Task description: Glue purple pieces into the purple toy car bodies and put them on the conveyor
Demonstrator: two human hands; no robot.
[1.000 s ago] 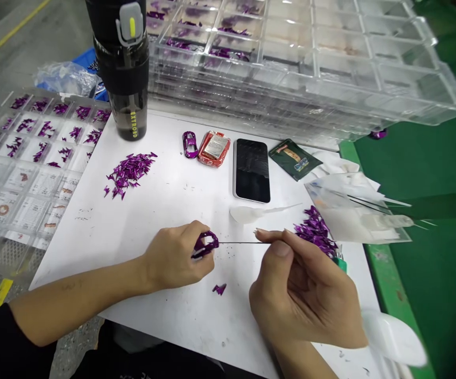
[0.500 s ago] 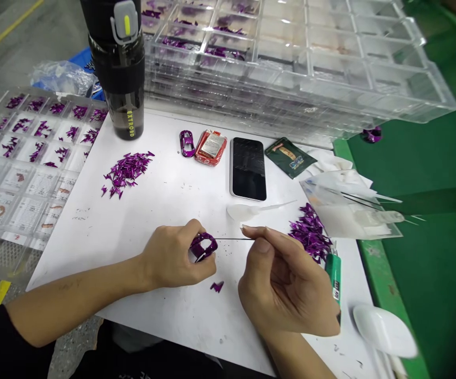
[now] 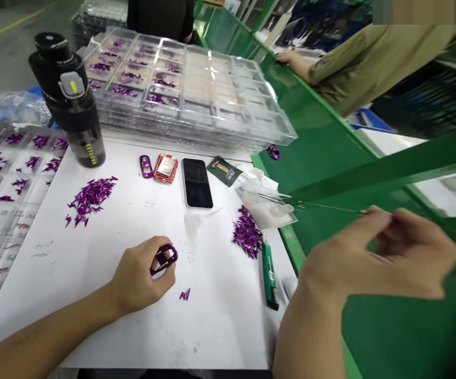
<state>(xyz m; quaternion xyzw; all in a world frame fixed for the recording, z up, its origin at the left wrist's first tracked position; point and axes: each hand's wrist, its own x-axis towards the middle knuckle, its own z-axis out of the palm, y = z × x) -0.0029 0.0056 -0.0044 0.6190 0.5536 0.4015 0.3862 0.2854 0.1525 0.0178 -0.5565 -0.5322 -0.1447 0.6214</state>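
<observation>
You have a black water bottle (image 3: 70, 105) at far left on the white work board (image 3: 212, 337), stacked clear plastic trays (image 3: 184, 89) behind it, and a co-worker's olive sleeve (image 3: 370, 63) at far right

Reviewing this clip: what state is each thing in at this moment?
Left hand, gripping purple car shell
Right hand, pinching thin metal needle
Phone, face up, screen dark
Water bottle, upright, capped
Clear plastic trays, stacked
Green lighter, lying flat
</observation>
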